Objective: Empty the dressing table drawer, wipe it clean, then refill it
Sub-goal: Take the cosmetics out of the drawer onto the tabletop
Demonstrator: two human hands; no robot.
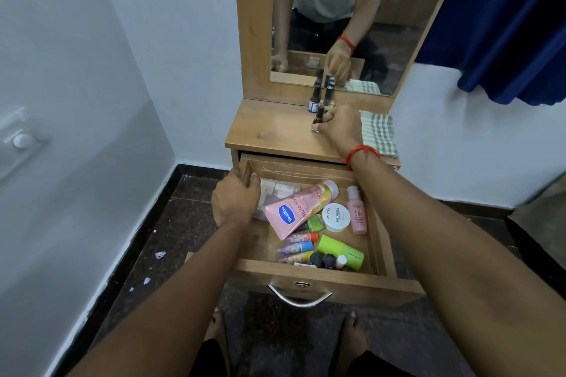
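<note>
The wooden drawer (321, 283) is pulled out under the dressing table top (269, 131). Inside lie a pink Vaseline tube (294, 211), a white round jar (336, 217), a pink bottle (357, 210), a green container (340, 251), several small coloured tubes (298, 246) and dark-capped little bottles (323, 260). My left hand (234, 200) grips the drawer's left wall. My right hand (341, 125) pinches a small nail polish bottle (318, 118) standing on the table top. Two more dark bottles (321, 98) stand behind it by the mirror.
A grey-and-white checked cloth (378, 135) lies on the right of the table top. A mirror (337, 15) rises behind it. White walls close in on the left, a blue curtain (508, 24) hangs at the right. My bare feet stand on the dark floor (171, 223).
</note>
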